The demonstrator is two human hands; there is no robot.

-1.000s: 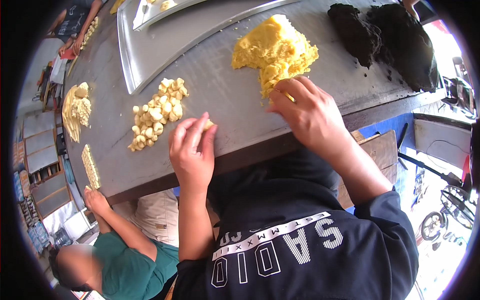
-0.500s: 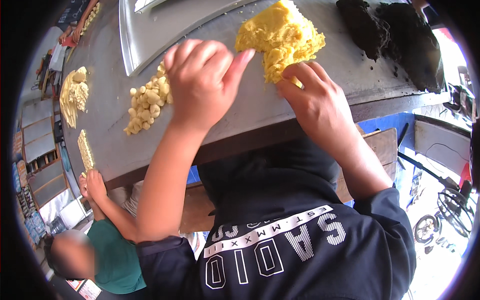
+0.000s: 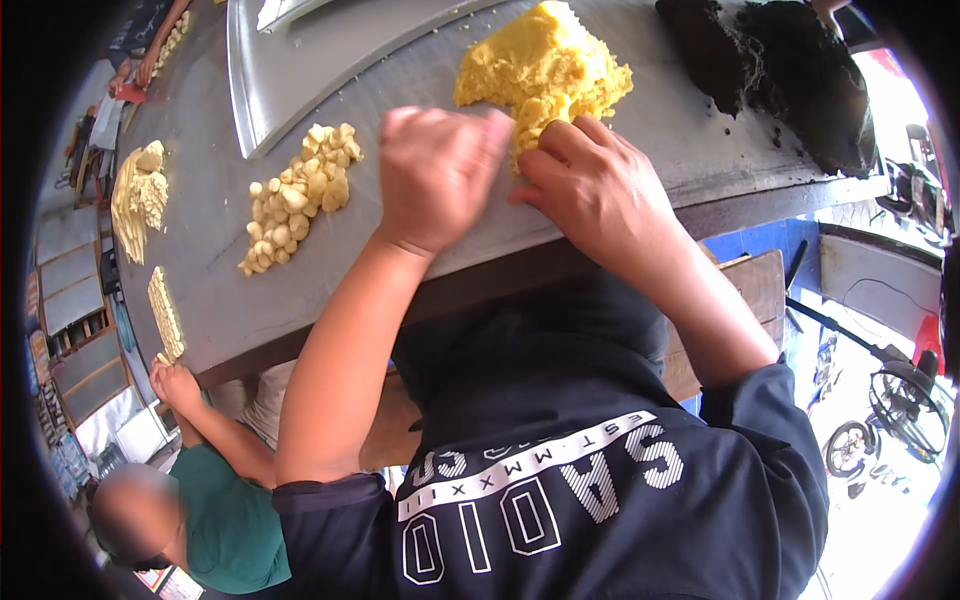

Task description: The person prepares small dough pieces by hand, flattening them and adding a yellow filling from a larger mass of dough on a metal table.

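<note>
A crumbly mound of yellow dough (image 3: 540,65) sits on the metal worktop in front of me. My right hand (image 3: 600,190) is at its near edge, fingers curled downward; what lies under the fingertips is hidden. Just left of it my left hand (image 3: 437,185) hovers over the worktop, bent inward with the thumb toward the right hand. Motion smears its fingers, and I cannot see whether anything is in them. A heap of small pale dough balls (image 3: 298,198) lies to the left of my left hand.
A shallow metal tray (image 3: 245,110) stands beyond the balls. Dark, lumpy material (image 3: 790,85) covers the far right of the worktop (image 3: 400,75). Pale dough strips (image 3: 140,200) lie at left, near a co-worker in a green shirt (image 3: 230,515), whose hands touch a pale strip (image 3: 166,315).
My left hand has moved right, uncovering more of the pale balls. My right hand has shifted left, closer to it. The yellow bit seen between its fingers earlier no longer shows.
</note>
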